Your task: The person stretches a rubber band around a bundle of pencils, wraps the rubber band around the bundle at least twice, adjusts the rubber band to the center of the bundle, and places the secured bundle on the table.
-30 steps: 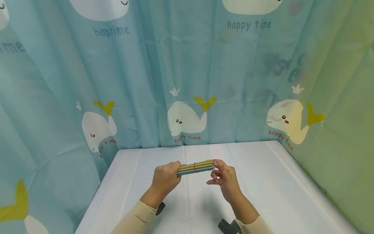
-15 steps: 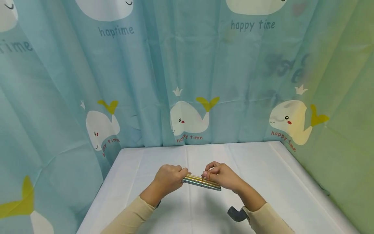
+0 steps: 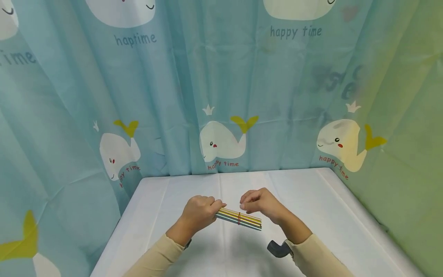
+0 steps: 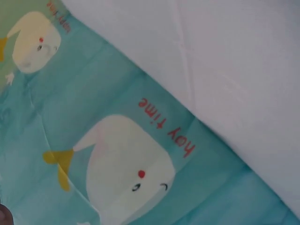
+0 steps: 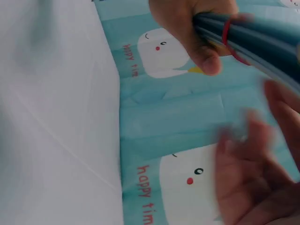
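In the head view my left hand (image 3: 199,211) grips one end of a bundle of slim yellow, silver and blue-green pencils (image 3: 250,222), held above the table. A red rubber band (image 3: 238,218) circles the bundle around the middle of its exposed length. My right hand (image 3: 261,202) hovers just above the bundle, fingers loosely bent and holding nothing. The right wrist view has the left hand (image 5: 180,18) around the pencils (image 5: 269,44), with the right hand (image 5: 255,176) blurred and apart from them. Only a fingertip (image 4: 5,216) shows in the left wrist view.
A white-covered table (image 3: 194,186) lies below both hands. Behind it hangs a blue-green curtain (image 3: 180,96) with whale prints, reaching the table's far edge. A dark wrist device (image 3: 278,249) sits at the right sleeve.
My right hand was at the bundle's right end, then pulled at the rubber band, which showed as two spread strands. Now the fingers have let go and lifted, and the band lies narrow around the pencils.
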A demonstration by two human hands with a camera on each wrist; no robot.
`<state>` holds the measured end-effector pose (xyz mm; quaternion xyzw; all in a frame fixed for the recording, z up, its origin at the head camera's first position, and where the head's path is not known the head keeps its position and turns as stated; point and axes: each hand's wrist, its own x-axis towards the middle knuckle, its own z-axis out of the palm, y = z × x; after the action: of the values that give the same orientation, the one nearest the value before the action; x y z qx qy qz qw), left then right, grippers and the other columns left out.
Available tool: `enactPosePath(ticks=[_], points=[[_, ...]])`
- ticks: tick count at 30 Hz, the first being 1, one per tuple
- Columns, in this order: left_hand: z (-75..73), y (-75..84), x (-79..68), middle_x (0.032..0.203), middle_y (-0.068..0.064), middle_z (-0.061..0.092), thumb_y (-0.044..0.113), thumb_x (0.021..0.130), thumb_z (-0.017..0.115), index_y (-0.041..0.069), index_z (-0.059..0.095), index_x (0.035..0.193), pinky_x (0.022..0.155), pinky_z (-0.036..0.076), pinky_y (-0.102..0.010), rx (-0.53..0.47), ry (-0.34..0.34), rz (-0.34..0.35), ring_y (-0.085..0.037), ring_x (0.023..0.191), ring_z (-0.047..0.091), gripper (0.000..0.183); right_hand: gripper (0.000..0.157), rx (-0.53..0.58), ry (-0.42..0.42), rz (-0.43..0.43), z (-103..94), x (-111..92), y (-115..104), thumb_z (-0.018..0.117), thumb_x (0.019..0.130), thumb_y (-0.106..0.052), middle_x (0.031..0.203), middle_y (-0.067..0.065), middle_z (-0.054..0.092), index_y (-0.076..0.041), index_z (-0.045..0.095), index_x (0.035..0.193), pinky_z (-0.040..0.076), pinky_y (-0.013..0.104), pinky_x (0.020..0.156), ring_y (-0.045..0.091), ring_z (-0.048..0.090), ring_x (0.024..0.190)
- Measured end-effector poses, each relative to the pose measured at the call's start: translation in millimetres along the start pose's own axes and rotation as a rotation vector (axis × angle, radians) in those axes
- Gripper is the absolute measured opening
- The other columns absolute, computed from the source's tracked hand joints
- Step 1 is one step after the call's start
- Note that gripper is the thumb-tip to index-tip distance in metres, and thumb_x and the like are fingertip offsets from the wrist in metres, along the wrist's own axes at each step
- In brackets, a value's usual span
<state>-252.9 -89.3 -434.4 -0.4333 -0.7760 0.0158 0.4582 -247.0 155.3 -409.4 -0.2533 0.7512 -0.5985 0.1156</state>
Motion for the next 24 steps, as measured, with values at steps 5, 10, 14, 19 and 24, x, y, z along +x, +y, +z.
enactPosePath(ticks=[5, 10, 14, 19, 24], points=[[-0.6, -4.3, -3.8, 0.047, 0.003, 0.041, 0.026, 0.079, 0.063, 0.015, 0.049, 0.064, 0.033, 0.025, -0.018, 0.021, -0.028, -0.051, -0.008, 0.034, 0.034, 0.023, 0.016, -0.069, 0.082, -0.152, -3.3, -9.9, -2.1, 0.065, 0.081, -0.019, 0.089, 0.005, 0.062, -0.005, 0.068, 0.087, 0.049, 0.037, 0.069, 0.020, 0.058, 0.079], [0.5, -9.7, -2.9, 0.048, 0.002, 0.040, 0.028, 0.082, 0.060, 0.013, 0.050, 0.067, 0.033, 0.023, -0.021, 0.090, -0.054, -0.106, -0.010, 0.035, 0.034, 0.023, 0.035, -0.823, 0.122, -0.388, 0.2, -16.1, -5.8, 0.067, 0.075, -0.041, 0.095, -0.012, 0.061, -0.020, 0.065, 0.103, 0.047, 0.027, 0.071, 0.006, 0.058, 0.085], [3.5, -6.4, 2.5, 0.047, 0.002, 0.036, 0.032, 0.081, 0.061, 0.013, 0.047, 0.065, 0.034, 0.019, -0.022, 0.111, -0.030, -0.145, -0.010, 0.036, 0.031, 0.029, 0.042, -1.161, 0.191, -0.650, 7.3, -13.2, -3.6, 0.073, 0.070, -0.032, 0.094, -0.005, 0.063, -0.011, 0.064, 0.105, 0.048, 0.026, 0.070, 0.009, 0.060, 0.084], [8.8, 0.6, 10.0, 0.048, 0.000, 0.038, 0.036, 0.083, 0.057, 0.012, 0.048, 0.063, 0.038, 0.021, -0.026, 0.114, 0.025, -0.211, -0.015, 0.040, 0.035, 0.032, 0.038, -1.274, 0.290, -0.832, 12.4, -8.9, 2.2, 0.076, 0.067, -0.022, 0.087, 0.000, 0.066, -0.004, 0.065, 0.099, 0.049, 0.029, 0.067, 0.014, 0.063, 0.075], [13.7, 7.5, 16.1, 0.050, -0.002, 0.042, 0.039, 0.084, 0.051, 0.012, 0.048, 0.059, 0.042, 0.027, -0.032, 0.169, 0.042, -0.276, -0.019, 0.044, 0.040, 0.038, 0.038, -1.314, 0.350, -0.883, 15.8, -6.2, 5.4, 0.077, 0.065, -0.024, 0.084, 0.003, 0.066, -0.001, 0.066, 0.094, 0.049, 0.029, 0.065, 0.015, 0.063, 0.071]])
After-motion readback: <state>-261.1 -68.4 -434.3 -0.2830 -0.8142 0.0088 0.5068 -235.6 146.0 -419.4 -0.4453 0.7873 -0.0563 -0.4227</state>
